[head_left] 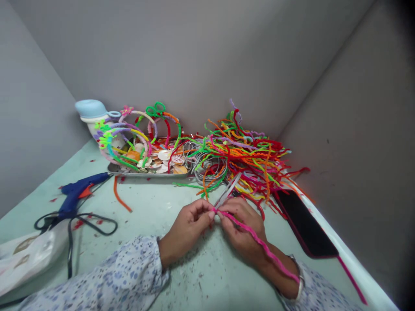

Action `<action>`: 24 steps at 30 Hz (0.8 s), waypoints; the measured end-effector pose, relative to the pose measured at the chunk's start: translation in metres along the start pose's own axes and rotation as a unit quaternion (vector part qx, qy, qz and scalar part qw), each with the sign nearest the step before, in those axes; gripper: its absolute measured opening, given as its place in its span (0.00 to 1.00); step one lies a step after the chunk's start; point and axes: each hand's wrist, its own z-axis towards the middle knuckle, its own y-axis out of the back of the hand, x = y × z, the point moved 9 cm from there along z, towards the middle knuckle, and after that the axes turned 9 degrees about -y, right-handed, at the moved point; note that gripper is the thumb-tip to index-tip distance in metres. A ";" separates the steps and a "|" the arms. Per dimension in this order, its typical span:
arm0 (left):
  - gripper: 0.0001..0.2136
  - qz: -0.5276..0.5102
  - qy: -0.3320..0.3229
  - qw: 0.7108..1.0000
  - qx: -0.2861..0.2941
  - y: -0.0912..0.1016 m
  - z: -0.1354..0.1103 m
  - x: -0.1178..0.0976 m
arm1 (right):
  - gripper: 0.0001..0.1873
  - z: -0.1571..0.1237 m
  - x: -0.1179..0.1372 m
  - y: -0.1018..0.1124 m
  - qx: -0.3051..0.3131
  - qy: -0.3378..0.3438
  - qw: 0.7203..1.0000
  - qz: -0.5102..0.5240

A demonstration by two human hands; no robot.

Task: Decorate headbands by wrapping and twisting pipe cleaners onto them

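A bright pink pipe cleaner [259, 242] is pinched between the fingertips of both hands near its end. My left hand [191, 226] grips that end with thumb and forefinger. Close beside it, my right hand [243, 224] has its fingers closed on the same pipe cleaner, whose long part trails back over the right wrist. Just beyond the fingertips show the metal blades of a pair of scissors [229, 190]; whether the right hand touches them I cannot tell. A large heap of colored pipe cleaners [246, 151] lies behind the hands.
A metal tray [152, 174] holds round patterned discs and several fuzzy headbands [129, 129]. Beside it stands a white container with a blue lid [92, 109]. Left are a blue glue gun [76, 194] with black cord and a plastic bag [35, 259]. A phone [306, 222] lies right.
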 end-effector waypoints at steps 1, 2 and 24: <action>0.08 0.004 -0.002 1.000 -0.002 0.000 0.000 0.000 | 0.08 -0.001 0.001 0.000 0.002 0.012 1.000 0.001; 0.08 0.007 -0.004 1.000 -0.005 0.001 0.000 0.000 | 0.09 -0.001 0.003 0.000 0.003 0.024 1.000 0.002; 0.06 0.146 -0.070 0.987 -0.013 0.004 -0.004 -0.013 | 0.07 -0.005 0.019 0.000 0.018 0.084 0.995 -0.056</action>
